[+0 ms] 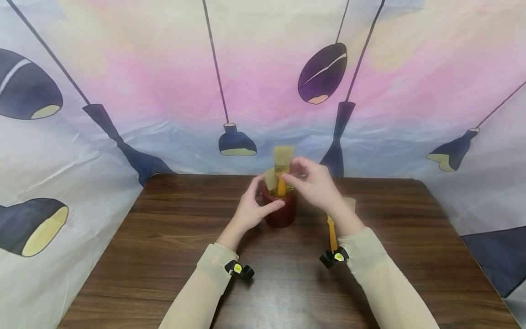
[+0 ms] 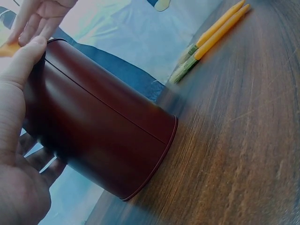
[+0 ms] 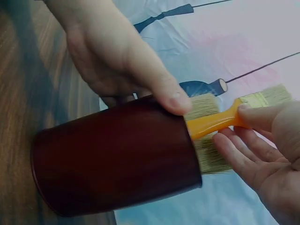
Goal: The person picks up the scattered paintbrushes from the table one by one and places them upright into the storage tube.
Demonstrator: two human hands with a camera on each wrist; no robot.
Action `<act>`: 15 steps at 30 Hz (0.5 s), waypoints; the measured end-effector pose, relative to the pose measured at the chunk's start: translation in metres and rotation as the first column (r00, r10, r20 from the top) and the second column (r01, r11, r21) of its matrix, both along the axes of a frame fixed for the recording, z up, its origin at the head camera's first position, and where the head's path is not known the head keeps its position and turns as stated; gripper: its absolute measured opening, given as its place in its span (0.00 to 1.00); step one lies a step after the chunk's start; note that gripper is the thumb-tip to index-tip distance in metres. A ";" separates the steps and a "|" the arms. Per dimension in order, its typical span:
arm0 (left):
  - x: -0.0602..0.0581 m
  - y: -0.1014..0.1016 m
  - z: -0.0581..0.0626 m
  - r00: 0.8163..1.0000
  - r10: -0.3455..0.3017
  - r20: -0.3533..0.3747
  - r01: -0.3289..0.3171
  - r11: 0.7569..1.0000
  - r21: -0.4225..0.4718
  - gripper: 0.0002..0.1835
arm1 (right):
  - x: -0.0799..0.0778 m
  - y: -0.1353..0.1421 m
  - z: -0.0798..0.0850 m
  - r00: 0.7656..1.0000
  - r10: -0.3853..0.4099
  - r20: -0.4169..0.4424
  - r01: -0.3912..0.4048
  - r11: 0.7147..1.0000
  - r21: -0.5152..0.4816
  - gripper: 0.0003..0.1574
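Observation:
A dark red cup [image 1: 280, 215] stands upright on the table. My left hand [image 1: 251, 208] holds it near the rim, thumb on the near side and fingers round the far side. My right hand [image 1: 317, 183] pinches a flat paintbrush [image 1: 283, 157] with an orange handle and pale bristles. Its bristles point up, and in the right wrist view the orange handle [image 3: 211, 125] runs down into the cup's mouth. Other brush bristles [image 3: 213, 157] stick out of the cup beside it. The lower part of the handle is hidden inside.
Two more orange-handled paintbrushes [image 2: 220, 35] lie on the brown wooden table [image 1: 172, 256], right of the cup. In the head view my right forearm partly covers them. A cloth printed with lamps [image 1: 263, 82] hangs behind the table's far edge.

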State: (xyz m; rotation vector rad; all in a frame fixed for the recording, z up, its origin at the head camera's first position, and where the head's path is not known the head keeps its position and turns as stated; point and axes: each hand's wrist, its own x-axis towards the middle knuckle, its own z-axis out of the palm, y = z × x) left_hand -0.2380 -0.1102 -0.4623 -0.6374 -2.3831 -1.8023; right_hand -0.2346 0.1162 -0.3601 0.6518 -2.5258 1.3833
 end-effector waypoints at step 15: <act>-0.001 0.001 -0.001 1.000 -0.003 -0.006 0.003 1.000 0.020 0.46 | 0.001 -0.002 -0.014 0.993 0.116 0.032 -0.119 0.976 0.180 0.20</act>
